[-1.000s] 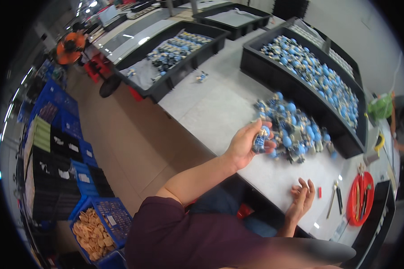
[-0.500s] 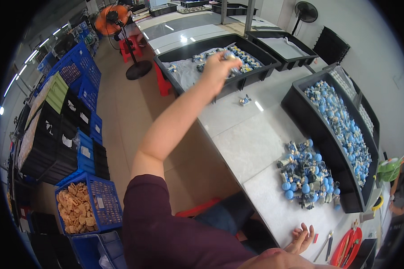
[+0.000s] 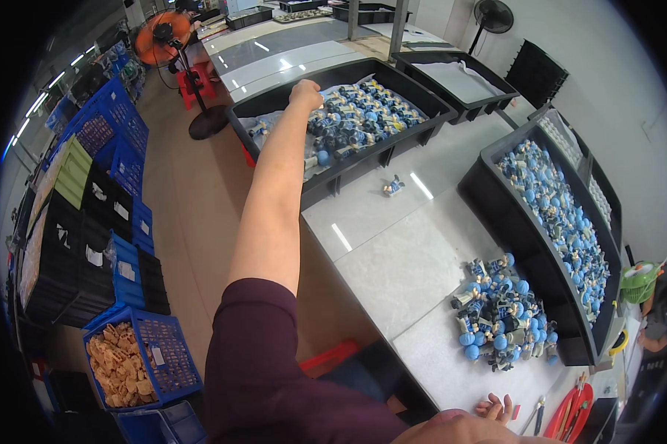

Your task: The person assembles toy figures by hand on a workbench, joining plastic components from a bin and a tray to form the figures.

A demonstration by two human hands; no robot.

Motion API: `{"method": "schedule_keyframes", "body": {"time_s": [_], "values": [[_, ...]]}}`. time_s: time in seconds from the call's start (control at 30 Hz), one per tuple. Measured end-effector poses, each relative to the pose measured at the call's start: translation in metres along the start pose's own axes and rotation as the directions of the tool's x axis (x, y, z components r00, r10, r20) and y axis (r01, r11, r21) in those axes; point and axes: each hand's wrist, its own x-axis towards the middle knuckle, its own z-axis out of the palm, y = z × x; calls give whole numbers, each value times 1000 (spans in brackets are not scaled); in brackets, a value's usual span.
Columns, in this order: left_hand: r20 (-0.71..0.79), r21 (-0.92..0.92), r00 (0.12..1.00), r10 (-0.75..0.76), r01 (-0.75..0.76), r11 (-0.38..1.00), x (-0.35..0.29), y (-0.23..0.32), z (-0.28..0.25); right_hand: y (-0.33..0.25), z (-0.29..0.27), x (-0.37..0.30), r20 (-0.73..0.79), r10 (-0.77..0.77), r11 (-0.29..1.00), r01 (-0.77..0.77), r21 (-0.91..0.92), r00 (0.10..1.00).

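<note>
My left hand [image 3: 306, 96] reaches over the left half of a black tray [image 3: 443, 117] on the far part of the table. Its fingers are curled closed, and what they hold, if anything, is hidden behind the hand. Rows of small blue-headed figurines [image 3: 367, 111] lie in that tray on a whitish liner. My right hand [image 3: 494, 407] rests at the near table edge with loosely bent fingers apart and nothing visible in it. Beyond it sits a heap of similar figurines [image 3: 500, 318]. One lone figurine [image 3: 393, 186] lies between the heap and the tray.
A long black bin [image 3: 489, 200] full of figurines stands along the right side. Beside my right hand are a red tray [image 3: 574, 407] with tools and a small red piece [image 3: 516, 411]. A second black tray [image 3: 507, 92] stands farther back. Blue crates [image 3: 178, 355] line the floor at left.
My left hand has moved left over the far tray, from its middle; the figurine visible in its fingers earlier no longer shows. The whole view has shifted slightly. My right hand stays near the table edge.
</note>
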Motion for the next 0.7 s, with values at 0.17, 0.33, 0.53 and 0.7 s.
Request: {"method": "schedule_keyframes", "body": {"time_s": [0.17, 0.33, 0.53, 0.7], "values": [[149, 69, 987, 53, -64, 996, 0, 4, 21, 8, 3, -2, -63, -33, 999, 31, -44, 997], [295, 61, 954, 44, -65, 996, 1, -12, 16, 20, -4, 2, 32, -97, 994, 95, 49, 995], [235, 86, 970, 65, -87, 993, -28, 14, -13, -24, 30, -29, -79, -83, 992, 90, 84, 993], [-5, -204, 960, 278, -273, 940, -50, 46, -17, -44, 48, -36, -180, -70, 997, 74, 16, 981]]}}
